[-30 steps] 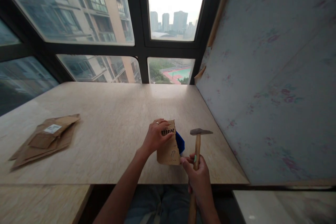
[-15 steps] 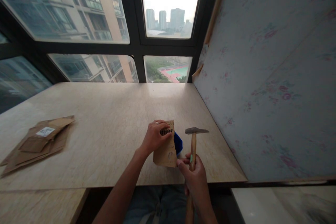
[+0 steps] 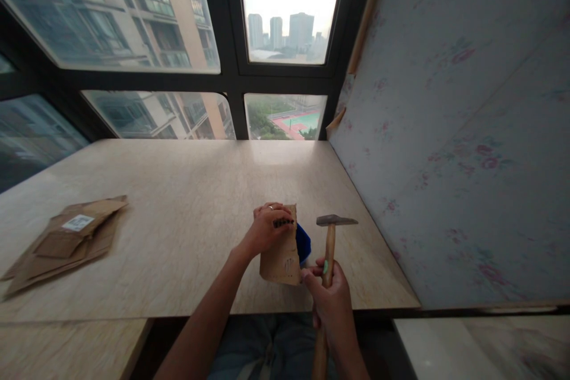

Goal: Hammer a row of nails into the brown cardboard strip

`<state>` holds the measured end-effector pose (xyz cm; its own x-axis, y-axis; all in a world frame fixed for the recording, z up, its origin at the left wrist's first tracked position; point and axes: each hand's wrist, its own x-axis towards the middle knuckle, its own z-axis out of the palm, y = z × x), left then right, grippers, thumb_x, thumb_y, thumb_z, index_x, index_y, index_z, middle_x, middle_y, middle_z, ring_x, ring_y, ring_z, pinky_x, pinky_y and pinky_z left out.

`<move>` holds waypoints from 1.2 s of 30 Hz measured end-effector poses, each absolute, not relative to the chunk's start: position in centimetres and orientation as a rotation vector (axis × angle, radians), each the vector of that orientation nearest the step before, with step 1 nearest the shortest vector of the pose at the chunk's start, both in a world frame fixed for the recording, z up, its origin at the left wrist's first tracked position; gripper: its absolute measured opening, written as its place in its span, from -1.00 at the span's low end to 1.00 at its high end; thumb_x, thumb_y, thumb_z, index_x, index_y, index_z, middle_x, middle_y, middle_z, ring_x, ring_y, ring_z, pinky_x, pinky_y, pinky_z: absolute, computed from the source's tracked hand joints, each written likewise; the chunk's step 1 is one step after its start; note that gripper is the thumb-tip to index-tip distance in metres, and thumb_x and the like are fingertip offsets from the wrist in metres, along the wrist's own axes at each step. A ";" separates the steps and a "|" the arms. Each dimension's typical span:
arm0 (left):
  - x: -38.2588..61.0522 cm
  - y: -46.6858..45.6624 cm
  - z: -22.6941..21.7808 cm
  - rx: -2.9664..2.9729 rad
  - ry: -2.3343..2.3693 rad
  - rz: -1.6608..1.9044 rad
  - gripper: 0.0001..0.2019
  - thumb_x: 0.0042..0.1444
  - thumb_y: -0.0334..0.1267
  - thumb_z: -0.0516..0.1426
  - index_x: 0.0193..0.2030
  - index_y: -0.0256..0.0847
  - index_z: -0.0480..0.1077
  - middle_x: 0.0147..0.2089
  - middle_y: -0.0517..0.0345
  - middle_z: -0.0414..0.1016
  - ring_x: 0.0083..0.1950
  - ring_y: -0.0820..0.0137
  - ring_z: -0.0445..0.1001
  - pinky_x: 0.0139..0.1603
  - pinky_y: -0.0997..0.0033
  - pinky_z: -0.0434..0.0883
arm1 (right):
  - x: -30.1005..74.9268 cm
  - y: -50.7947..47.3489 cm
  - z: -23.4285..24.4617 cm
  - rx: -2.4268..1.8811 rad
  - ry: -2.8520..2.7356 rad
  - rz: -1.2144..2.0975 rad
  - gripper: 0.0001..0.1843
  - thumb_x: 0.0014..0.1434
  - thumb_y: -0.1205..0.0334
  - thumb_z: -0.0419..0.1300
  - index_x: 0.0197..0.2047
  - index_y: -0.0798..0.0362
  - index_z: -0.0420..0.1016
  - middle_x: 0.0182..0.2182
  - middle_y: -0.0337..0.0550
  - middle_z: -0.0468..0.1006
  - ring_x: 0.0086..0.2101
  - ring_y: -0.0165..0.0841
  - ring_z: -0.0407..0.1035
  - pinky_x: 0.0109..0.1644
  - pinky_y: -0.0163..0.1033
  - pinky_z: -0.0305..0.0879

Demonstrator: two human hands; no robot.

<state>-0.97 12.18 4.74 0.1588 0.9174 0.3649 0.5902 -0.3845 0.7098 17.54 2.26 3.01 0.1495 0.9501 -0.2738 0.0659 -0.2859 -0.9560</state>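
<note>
My left hand [image 3: 266,230], a ring on one finger, is closed on the upper part of a piece of brown cardboard [image 3: 276,264]. Dark marks or small dark pieces show beside its fingers; I cannot tell which. Behind the cardboard's right edge, a deep blue object [image 3: 303,244] is partly hidden. In my right hand [image 3: 332,294] is a hammer [image 3: 330,243], gripped by its wooden handle with the metal head up. The thumb and forefinger of that hand are close to the cardboard's lower right corner; whether they touch it is unclear.
Flattened cardboard pieces [image 3: 66,231] with a white label lie on the left of the pale stone-patterned counter [image 3: 187,202]. Windows [image 3: 285,80] stand along the far edge. A flower-papered wall [image 3: 454,160] bounds the right side. The counter's front edge is near my lap.
The hammer and my right hand have shifted very slightly to the right. My left fingers have moved a little on the cardboard, and the left thumb shows less.
</note>
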 end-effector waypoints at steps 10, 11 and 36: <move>-1.0 12.0 4.7 1.999 1.435 1.087 -0.95 0.06 -0.27 0.30 -0.31 -0.08 0.60 -0.08 0.07 0.61 0.08 0.19 0.48 0.21 0.03 0.25 | 16.8 2.2 2.7 -1.555 -1.038 1.336 -0.53 -0.02 -0.04 0.34 -0.17 0.04 0.30 -0.39 -0.25 0.52 -0.80 -0.52 0.24 -0.91 -0.44 0.03; -1.0 12.0 4.7 2.002 1.432 1.076 -0.95 0.06 -0.28 0.30 -0.31 -0.08 0.60 -0.08 0.07 0.61 0.08 0.19 0.48 0.21 0.03 0.25 | 16.7 2.2 2.6 -1.541 -1.023 1.341 -0.53 -0.02 -0.03 0.34 -0.17 0.04 0.29 -0.41 -0.30 0.49 -0.81 -0.54 0.22 -0.91 -0.45 0.01; -0.9 11.3 4.6 1.973 1.504 1.093 -0.81 -0.01 -0.27 0.33 -0.20 -0.09 0.57 -0.05 0.05 0.61 0.15 0.14 0.46 0.27 -0.07 0.20 | 16.6 2.5 2.6 -1.475 -0.936 1.391 -0.55 0.04 -0.04 0.30 -0.15 0.01 0.24 -0.49 -0.48 0.34 -0.85 -0.62 0.10 -0.89 -0.48 -0.03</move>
